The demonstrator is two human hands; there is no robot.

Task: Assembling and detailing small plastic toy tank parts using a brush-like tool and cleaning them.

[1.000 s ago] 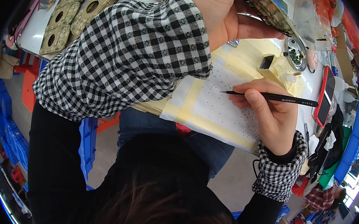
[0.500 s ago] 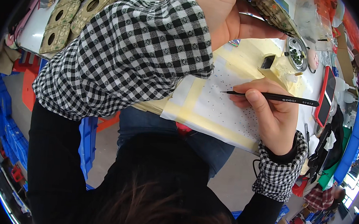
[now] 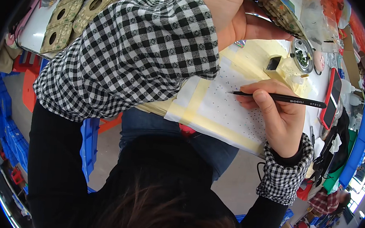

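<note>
My left hand reaches to the top of the view, palm partly up, with its fingers curled around a camouflage-patterned piece. Part of that piece is cut off by the upper edge. In my right hand a slim black pen-like tool is pinched between thumb and fingers. Its fine pale tip points left, over a white sheet scattered with tiny dark specks. I cannot tell whether the tip touches the sheet. Yellowish tape strips run across the sheet.
Camouflage pieces with round holes lie at the far left. Right of the sheet are a round metal dish with dark green bits, a small yellow-wrapped block and a red-edged phone. Blue crates stand below the table.
My right hand has shifted slightly right with the black tool, its tip moving a little rightward over the sheet. My left hand and the camouflage piece have moved only slightly.
</note>
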